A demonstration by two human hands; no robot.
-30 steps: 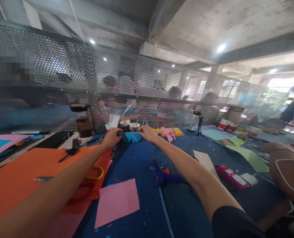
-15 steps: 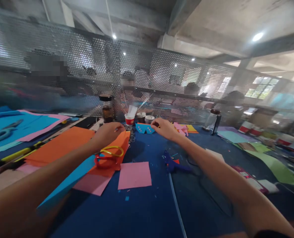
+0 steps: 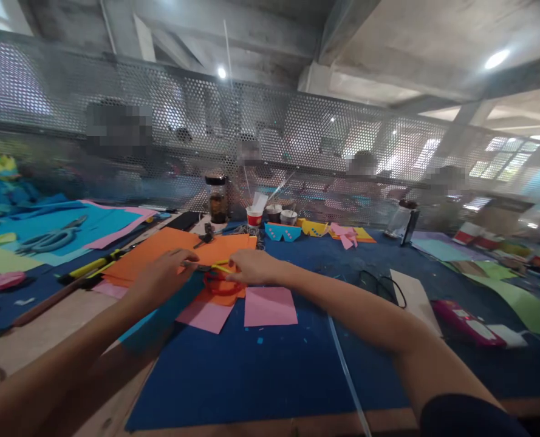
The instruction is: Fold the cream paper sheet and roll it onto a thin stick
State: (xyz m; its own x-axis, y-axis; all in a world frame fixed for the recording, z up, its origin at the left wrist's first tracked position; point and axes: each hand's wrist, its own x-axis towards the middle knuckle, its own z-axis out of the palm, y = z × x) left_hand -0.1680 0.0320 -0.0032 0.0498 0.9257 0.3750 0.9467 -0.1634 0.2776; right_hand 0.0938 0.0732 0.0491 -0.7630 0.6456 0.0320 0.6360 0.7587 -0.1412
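Both my hands meet over a pair of scissors (image 3: 215, 280) with red and yellow handles, lying on a sheet of orange paper (image 3: 169, 246). My right hand (image 3: 251, 267) is closed over the handles. My left hand (image 3: 160, 278) has its fingers curled at the blade end and pinches it. A pink paper square (image 3: 270, 306) lies just right of the scissors on the blue mat (image 3: 270, 370). A blue folded paper piece with pink dots (image 3: 282, 232) sits further back, apart from both hands.
Cups (image 3: 254, 216) and a dark jar (image 3: 217, 199) stand at the back by a perforated metal screen (image 3: 297, 139), with people behind it. Blue-handled scissors (image 3: 51, 238) lie on blue paper at left. A pink box (image 3: 461, 314), green paper (image 3: 520, 303) and a black cable (image 3: 381, 284) lie at right.
Both hands have left the blue folded piece at the back and come nearer, onto the red and yellow scissors. The view has swung left.
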